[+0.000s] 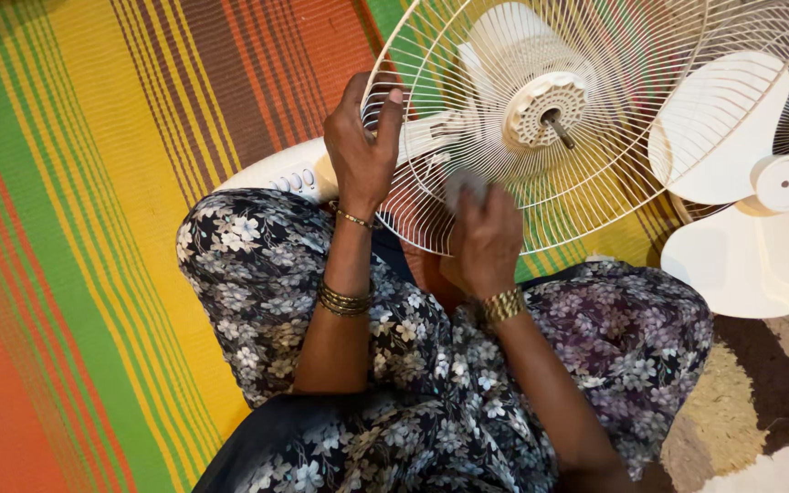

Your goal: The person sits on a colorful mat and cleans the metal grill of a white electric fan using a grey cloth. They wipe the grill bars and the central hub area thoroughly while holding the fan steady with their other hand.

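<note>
A white wire fan grille (595, 192) lies tilted over my lap, still fixed around the motor hub (545, 108) with its bare shaft. My left hand (362, 146) grips the grille's rim at its left edge. My right hand (484, 242) presses a small pale cloth (466, 185) against the wires at the lower part of the grille. Both wrists wear gold bangles. The fan's white base (285, 173) with its row of buttons shows behind my left hand.
A detached white fan blade (751, 210) lies at the right, over another grille. A striped mat (93, 228) in orange, green and yellow covers the floor at left; a brown and cream rug (760, 393) lies lower right. My flowered dress (413, 365) fills the foreground.
</note>
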